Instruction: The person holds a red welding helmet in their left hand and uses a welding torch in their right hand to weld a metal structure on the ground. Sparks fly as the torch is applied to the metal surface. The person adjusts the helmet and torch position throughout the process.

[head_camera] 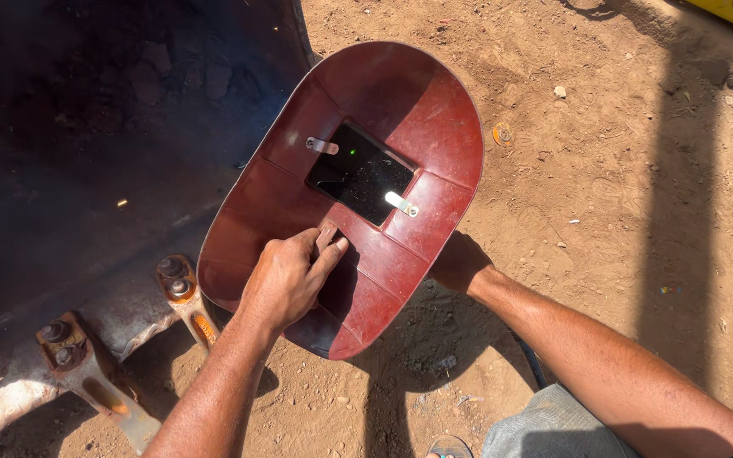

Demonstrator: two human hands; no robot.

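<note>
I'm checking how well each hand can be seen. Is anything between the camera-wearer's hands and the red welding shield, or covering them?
Nothing separates the left hand from the welding shield; it holds the handle inside it. The shield itself hides most of the right hand, so what that hand holds cannot be seen.

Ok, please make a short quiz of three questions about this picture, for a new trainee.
1. True or false: the left hand grips the handle inside the red welding shield.
2. What covers the right hand? A) the shield's edge B) a glove C) a cloth
3. Fill in: the dark lens window is kept in place by two small metal ____.

Key: 1 true. 2 A. 3 clips. The rusty bolted teeth of the heavy steel bucket lie left, on the sandy ground.
</note>
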